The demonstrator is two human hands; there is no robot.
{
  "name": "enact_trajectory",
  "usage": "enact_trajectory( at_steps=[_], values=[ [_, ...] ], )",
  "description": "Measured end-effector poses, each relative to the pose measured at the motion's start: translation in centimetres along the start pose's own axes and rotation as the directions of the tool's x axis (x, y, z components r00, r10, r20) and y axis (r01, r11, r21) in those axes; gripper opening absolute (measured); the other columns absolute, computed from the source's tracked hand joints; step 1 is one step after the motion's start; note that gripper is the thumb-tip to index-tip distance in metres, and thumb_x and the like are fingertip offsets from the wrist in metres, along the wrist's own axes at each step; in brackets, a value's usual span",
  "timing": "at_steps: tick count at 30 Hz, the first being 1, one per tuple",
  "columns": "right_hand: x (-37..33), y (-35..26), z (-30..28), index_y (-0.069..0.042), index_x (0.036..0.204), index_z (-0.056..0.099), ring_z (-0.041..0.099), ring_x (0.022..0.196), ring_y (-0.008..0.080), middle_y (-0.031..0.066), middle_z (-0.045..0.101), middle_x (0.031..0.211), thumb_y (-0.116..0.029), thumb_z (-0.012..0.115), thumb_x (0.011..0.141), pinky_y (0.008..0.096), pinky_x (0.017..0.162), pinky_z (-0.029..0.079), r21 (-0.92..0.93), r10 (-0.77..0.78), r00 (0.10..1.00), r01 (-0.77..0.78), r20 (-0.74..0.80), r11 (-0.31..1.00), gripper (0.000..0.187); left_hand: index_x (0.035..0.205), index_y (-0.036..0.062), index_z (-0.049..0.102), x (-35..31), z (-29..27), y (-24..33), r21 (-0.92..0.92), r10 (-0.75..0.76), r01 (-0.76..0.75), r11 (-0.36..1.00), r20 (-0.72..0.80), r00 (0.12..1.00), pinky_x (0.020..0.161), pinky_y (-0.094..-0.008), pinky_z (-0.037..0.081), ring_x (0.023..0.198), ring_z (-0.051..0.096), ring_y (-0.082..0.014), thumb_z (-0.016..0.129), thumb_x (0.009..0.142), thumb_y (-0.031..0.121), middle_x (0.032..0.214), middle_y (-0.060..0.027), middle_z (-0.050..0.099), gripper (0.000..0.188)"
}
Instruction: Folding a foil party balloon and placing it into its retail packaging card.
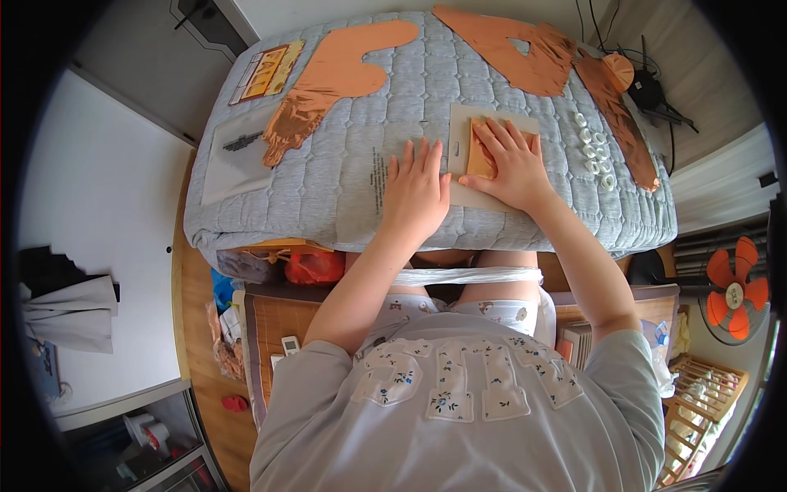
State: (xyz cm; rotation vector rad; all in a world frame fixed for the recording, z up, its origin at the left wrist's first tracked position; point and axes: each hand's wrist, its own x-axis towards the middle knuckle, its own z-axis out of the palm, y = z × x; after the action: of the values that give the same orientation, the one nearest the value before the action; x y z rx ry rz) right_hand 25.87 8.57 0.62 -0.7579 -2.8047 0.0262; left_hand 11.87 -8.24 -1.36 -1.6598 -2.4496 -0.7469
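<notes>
My left hand [416, 187] lies flat with its fingers stretched out, holding nothing, on a clear plastic sleeve with small dark print on the mattress. To its right, my right hand [514, 166] is spread open, palm down, on a folded piece of copper-coloured foil [478, 134]. The foil rests on a beige card [485, 197] with a small slot, and my palm hides part of both. Flat copper foil balloons lie farther off: a curved one [348, 57] at the far left, one with a triangular hole [492, 49] at the far right, and a long narrow one [619, 115] along the right edge.
Several small white ribbon rolls [592, 152] sit right of the card. On the left are a translucent bag [229, 176] and a printed picture card [266, 72]. The quilted grey mattress [328, 205] carries everything. An orange-bladed fan [732, 291] stands at the right, near a wooden rack [705, 394].
</notes>
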Motion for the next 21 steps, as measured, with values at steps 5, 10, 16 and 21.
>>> enact_trajectory(
  at_steps=[5, 10, 16, 21],
  values=[
    [0.1, 0.0, 0.1, -0.021, 0.16, 0.041, 0.029, 0.156, 0.0385, 0.0092, 0.039, 0.166, -0.08, 0.066, 0.077, 0.0702, 0.121, 0.017, -0.002, 0.01, 1.0, -0.01, 0.004, 1.0, 0.105, 0.152, 0.0024, 0.044, 0.3, 0.2, 0.3, -0.097, -0.023, 0.02, 0.995, -0.025, 0.999, 0.12, -0.0607, 0.032, 0.147, 0.043, -0.0423, 0.054, 0.103, 0.023, 0.155, -0.0255, 0.049, 0.054],
    [0.1, 0.1, 0.0, -0.021, 0.16, 0.042, 0.03, 0.155, 0.0386, 0.0092, 0.038, 0.166, -0.08, 0.066, 0.078, 0.0714, 0.12, 0.017, 0.007, 0.002, 1.0, -0.002, 0.004, 1.0, 0.104, 0.153, 0.0013, 0.043, 1.4, 0.5, 1.2, -0.056, -0.062, 0.061, 0.997, -0.01, 0.998, 0.121, -0.0605, 0.032, 0.148, 0.042, -0.0422, 0.052, 0.104, 0.024, 0.156, -0.0257, 0.047, 0.055],
    [0.0, 0.1, -0.1, -0.02, 0.159, 0.043, 0.031, 0.154, 0.039, 0.0099, 0.04, 0.165, -0.081, 0.065, 0.079, 0.0731, 0.119, 0.017, 0.028, -0.003, 1.0, 0.004, -0.003, 1.0, 0.103, 0.154, 0.0001, 0.042, 3.6, 1.6, 1.0, 0.034, -0.072, 0.071, 0.997, 0.027, 0.997, 0.122, -0.0595, 0.029, 0.151, 0.038, -0.0412, 0.048, 0.105, 0.027, 0.159, -0.0249, 0.044, 0.057],
    [-0.1, 0.4, 0.0, -0.02, 0.158, 0.044, 0.031, 0.154, 0.0398, 0.0126, 0.041, 0.164, -0.088, 0.056, 0.08, 0.0732, 0.121, 0.014, 0.038, -0.014, 1.0, 0.015, -0.007, 0.999, 0.104, 0.155, 0.0019, 0.041, 4.8, 2.4, 0.2, -0.014, 0.0, 0.001, 1.0, 0.056, 0.998, 0.124, -0.0586, 0.025, 0.153, 0.035, -0.0391, 0.048, 0.105, 0.026, 0.161, -0.0228, 0.042, 0.056]
  ],
)
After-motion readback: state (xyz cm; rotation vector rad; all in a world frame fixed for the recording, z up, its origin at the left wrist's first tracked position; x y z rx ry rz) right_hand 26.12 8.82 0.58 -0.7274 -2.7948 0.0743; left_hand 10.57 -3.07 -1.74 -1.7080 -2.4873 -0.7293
